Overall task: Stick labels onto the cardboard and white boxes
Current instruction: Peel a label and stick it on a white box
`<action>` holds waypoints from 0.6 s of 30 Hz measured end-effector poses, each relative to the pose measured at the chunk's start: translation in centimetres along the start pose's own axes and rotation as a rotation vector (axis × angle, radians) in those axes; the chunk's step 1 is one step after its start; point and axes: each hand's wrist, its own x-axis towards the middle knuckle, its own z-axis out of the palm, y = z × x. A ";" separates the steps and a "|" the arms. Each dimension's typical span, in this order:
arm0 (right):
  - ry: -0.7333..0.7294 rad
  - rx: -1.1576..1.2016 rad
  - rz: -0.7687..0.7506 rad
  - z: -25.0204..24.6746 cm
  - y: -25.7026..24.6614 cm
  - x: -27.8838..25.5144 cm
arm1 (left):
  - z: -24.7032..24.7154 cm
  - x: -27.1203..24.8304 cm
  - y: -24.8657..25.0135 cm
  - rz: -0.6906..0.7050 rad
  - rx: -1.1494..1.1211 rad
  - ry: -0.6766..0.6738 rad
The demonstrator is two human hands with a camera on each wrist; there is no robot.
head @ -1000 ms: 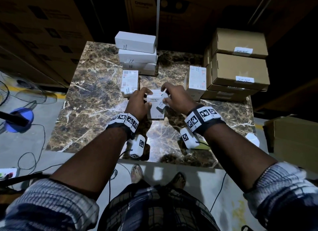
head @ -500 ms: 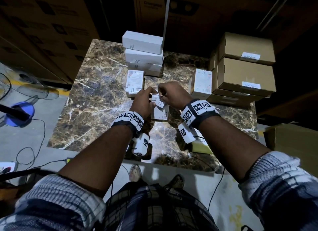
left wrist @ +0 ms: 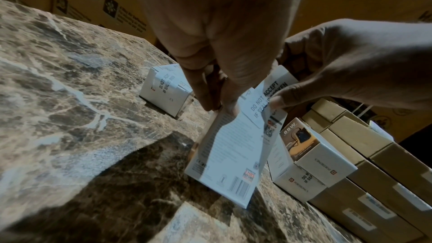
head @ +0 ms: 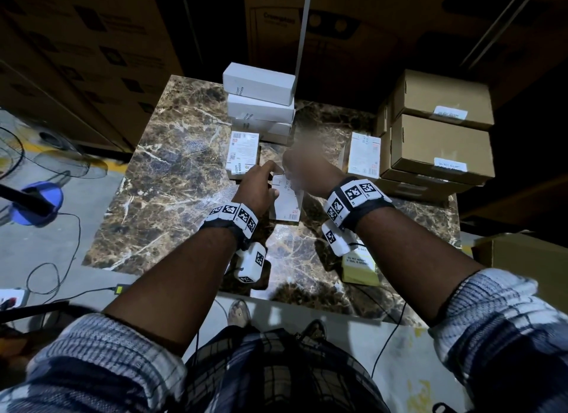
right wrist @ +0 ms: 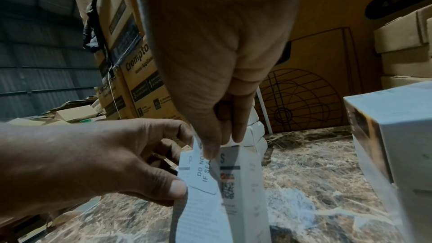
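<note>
All three views are dim, with the surroundings falling into near black beyond the fingers. Light comes from above and lands on the marble table [head: 172, 179], where a pale sheen shows below the wrists in the head view. In the left wrist view a broad dark shadow lies on the table below the fingers, and the white box [left wrist: 233, 156] under the fingertips stays bright and readable. The right hand [head: 302, 172] is smeared with motion blur in the head view; the left hand [head: 256, 188] beside it is sharp. Both wrist views bend straight edges towards the corners, and the palms nearest the lens are soft and out of focus.
</note>
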 end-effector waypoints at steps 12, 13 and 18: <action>0.007 -0.082 -0.115 0.1 0.0 0.1 | -0.2 -0.2 0.5 -0.021 0.011 0.010; 0.009 -0.084 -0.116 0.2 0.0 0.1 | -0.2 -0.2 0.5 -0.024 0.009 0.008; 0.017 -0.077 -0.113 0.7 0.1 -0.1 | -0.2 -0.2 0.4 -0.024 -0.007 0.013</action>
